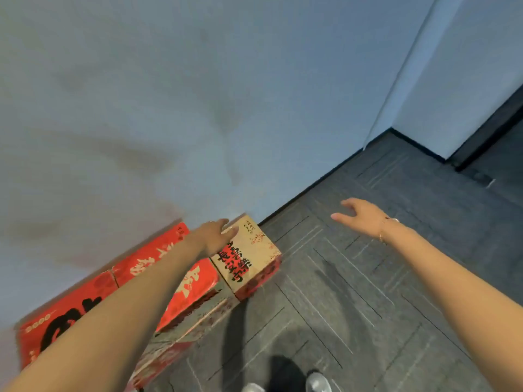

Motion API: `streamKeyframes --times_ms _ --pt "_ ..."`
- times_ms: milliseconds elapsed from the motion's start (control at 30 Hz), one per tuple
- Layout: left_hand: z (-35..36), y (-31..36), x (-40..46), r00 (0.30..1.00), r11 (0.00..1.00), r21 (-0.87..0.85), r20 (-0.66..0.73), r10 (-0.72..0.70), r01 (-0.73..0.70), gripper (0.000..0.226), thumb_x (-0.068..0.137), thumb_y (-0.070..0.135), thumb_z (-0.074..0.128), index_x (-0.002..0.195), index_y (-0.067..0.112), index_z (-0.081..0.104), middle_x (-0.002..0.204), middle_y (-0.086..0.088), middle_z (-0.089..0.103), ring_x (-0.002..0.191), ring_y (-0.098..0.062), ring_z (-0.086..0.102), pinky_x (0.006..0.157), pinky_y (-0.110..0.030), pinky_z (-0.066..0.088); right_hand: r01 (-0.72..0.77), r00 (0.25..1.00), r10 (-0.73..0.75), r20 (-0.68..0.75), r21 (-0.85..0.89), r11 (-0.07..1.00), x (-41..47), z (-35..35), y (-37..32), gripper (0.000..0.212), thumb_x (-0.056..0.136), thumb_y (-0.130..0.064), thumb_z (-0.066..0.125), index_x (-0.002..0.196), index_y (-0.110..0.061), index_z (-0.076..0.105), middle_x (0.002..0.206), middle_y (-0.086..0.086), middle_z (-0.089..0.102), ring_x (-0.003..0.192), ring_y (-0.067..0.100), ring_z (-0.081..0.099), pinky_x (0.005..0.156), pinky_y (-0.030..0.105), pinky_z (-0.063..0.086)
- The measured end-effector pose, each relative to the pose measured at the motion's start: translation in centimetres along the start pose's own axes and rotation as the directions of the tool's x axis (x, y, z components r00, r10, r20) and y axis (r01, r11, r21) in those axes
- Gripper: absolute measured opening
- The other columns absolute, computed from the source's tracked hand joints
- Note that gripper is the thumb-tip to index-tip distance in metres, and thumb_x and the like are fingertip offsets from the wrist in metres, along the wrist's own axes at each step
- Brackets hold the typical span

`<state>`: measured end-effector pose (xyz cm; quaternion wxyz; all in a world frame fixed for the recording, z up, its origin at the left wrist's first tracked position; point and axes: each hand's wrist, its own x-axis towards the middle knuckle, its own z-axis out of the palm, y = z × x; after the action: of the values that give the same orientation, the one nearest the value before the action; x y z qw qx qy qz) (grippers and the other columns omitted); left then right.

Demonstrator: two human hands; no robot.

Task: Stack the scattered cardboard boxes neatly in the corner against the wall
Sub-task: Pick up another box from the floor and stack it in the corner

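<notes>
While your left arm stretches across the boxes along the wall [141, 108], note the layout from the left: a large red box [85, 304] lies flat against the wall, resting on a paler patterned box [181, 335] whose edge shows under it. Just right of these, a smaller tan box [249, 258] with red-and-black lettering sits against the wall, touching or nearly touching the red one; whether it stands on the floor or on the lower box cannot be told. Your left hand [216, 236] rests at the tan box's far top edge, fingers extended over it rather than curled round it; it is relaxed and grasps nothing, though blur hides the exact contact. Judgement: the step in hand is seating or squaring the tan box against the wall and its neighbour, not carrying. Further right, your right hand [360, 217] hangs over the grey carpet floor [368, 306], fingers spread loose, empty, well apart from every box. A bracelet [382, 230] circles that wrist. Count: three boxes visible, two hands, both empty. The room corner [392, 128] lies far right and beyond, well apart from this stack. Next move, as a judgement: press the tan box flush with flat fingers, bring the right hand to its near face to align it, then check for other boxes out of view. Two shoes [285, 384] show at the bottom edge.
</notes>
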<state>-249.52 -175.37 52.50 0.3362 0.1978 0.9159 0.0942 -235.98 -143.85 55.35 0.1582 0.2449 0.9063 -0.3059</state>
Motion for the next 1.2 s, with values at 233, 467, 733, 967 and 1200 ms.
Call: streamKeyframes --times_ms 233,467,733,967,1200 --pt "-1.9 19.0 -0.1 0.962 0.946 0.177 0.014 0.274 -0.272 0.062 0.098 0.056 0.025 0.148 0.020 0.027 0.151 -0.009 0.035 0.138 -0.026 0.034 0.113 -0.041 0.028 -0.207 0.958 0.228 -0.176 0.130 0.970 -12.1 -7.6 12.9 0.063 0.090 -0.046 0.053 0.140 -0.012 0.037 0.145 0.010 0.040 0.133 0.023 0.039 0.108 0.033 0.032" --pt "4.6 37.9 -4.0 0.868 0.840 0.221 0.111 0.483 -0.496 0.063 0.097 0.055 0.030 0.148 0.018 0.031 0.153 -0.006 0.033 0.140 -0.024 0.032 0.115 -0.038 0.025 -0.402 0.850 0.463 -0.253 0.257 0.879 -26.9 -12.6 27.7 0.066 0.090 -0.051 0.050 0.142 -0.014 0.034 0.146 0.010 0.037 0.133 0.023 0.039 0.110 0.034 0.032" --pt "16.1 58.9 -11.0 0.728 0.704 0.188 0.217 0.651 -0.685 0.064 0.096 0.055 0.037 0.148 0.018 0.031 0.154 -0.003 0.031 0.140 -0.022 0.032 0.114 -0.035 0.028 -0.553 0.706 0.642 -0.299 0.332 0.764 -45.1 -15.8 43.0 0.067 0.090 -0.052 0.049 0.143 -0.015 0.032 0.147 0.008 0.036 0.133 0.022 0.039 0.110 0.032 0.032" --pt "26.0 74.9 -17.7 0.562 0.523 0.208 0.348 0.750 -0.827 0.064 0.095 0.055 0.040 0.146 0.017 0.034 0.153 -0.002 0.032 0.139 -0.020 0.034 0.112 -0.031 0.026 -0.633 0.523 0.798 -0.298 0.492 0.598 -58.6 -16.0 52.6 0.069 0.090 -0.051 0.050 0.143 -0.011 0.032 0.146 0.008 0.037 0.133 0.022 0.039 0.109 0.030 0.031" --pt "35.2 88.5 -22.9 0.408 0.354 0.203 0.495 0.767 -0.913 0.065 0.093 0.057 0.041 0.147 0.019 0.034 0.153 -0.002 0.033 0.137 -0.019 0.036 0.110 -0.032 0.030 -0.678 0.331 0.908 -0.257 0.605 0.419 -67.7 -14.7 60.1 0.108 0.062 -0.087 0.034 0.138 -0.010 0.040 0.138 0.009 0.047 0.125 0.023 0.048 0.105 0.032 0.037"
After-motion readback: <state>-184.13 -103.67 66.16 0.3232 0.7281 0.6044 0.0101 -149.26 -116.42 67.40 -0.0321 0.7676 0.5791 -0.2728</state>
